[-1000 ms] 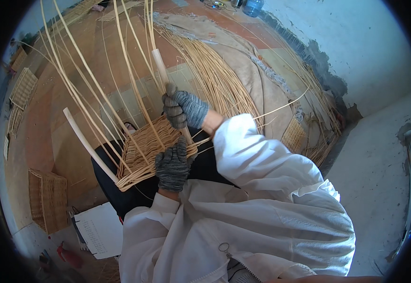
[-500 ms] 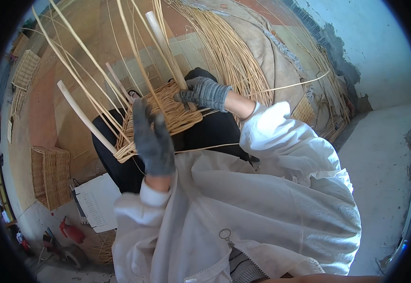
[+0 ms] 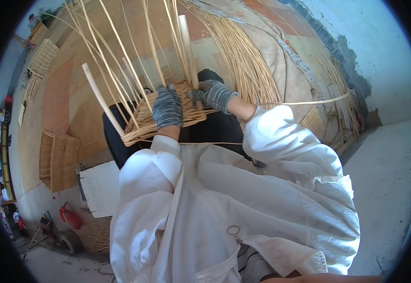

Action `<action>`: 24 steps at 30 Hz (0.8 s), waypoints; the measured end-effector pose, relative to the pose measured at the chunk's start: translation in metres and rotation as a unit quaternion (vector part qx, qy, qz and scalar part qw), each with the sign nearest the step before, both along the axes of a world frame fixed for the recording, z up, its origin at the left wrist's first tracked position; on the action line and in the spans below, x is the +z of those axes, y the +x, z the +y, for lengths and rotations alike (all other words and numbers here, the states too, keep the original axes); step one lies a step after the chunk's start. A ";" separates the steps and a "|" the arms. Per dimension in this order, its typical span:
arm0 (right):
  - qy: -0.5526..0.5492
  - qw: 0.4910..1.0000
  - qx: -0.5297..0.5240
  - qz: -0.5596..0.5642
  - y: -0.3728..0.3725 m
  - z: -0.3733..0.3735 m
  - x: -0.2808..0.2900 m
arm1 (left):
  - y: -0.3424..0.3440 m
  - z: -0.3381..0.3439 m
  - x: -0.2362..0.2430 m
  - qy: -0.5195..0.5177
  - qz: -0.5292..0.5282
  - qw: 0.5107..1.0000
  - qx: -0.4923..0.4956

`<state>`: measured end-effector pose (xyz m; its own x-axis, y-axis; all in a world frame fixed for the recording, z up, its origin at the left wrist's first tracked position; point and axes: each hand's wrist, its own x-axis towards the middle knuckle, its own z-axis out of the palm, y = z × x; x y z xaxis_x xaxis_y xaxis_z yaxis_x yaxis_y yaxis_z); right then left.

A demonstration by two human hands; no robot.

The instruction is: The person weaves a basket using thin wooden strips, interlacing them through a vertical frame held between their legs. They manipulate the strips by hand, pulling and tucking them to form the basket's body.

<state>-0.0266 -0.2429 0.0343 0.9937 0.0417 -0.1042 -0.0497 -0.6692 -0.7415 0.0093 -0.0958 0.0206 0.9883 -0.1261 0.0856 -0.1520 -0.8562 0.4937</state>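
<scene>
A partly woven wicker basket [image 3: 141, 123] lies across my dark-trousered lap, with long thin rods standing up from it. My left hand [image 3: 167, 108], in a grey knitted glove, is closed at the weave, its fingertips at the foot of a thin willow rod [image 3: 152, 45]. My right hand [image 3: 215, 96], gloved alike, grips the basket's right side beside a thick pale stake [image 3: 186, 42]. Another thick stake [image 3: 102, 100] rises from the left corner. My fingers hide part of the weave. A long loose rod [image 3: 304, 103] reaches right from behind my right wrist.
A large bundle of willow rods [image 3: 248, 61] lies on cloth at the far right, near a wall. Finished wicker baskets [image 3: 59, 160] stand at left. Closer in are a white written sheet [image 3: 100, 188], a red fire extinguisher [image 3: 71, 217] and a wheel [image 3: 68, 243].
My left hand has moved right and away from me, from open over the weave to closed at a rod's foot. My right hand keeps its place on the basket. The whole view has shifted slightly.
</scene>
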 end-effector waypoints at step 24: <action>-0.230 0.948 -0.155 -0.154 0.002 0.026 0.033 | 0.036 0.161 -0.046 -0.608 0.088 0.788 0.036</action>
<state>-0.0248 -0.2170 0.0669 0.9370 -0.2364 0.2572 -0.1247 -0.9140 -0.3861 0.0457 0.0657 -0.0256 0.9993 0.0008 -0.0386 0.0370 0.2640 0.9638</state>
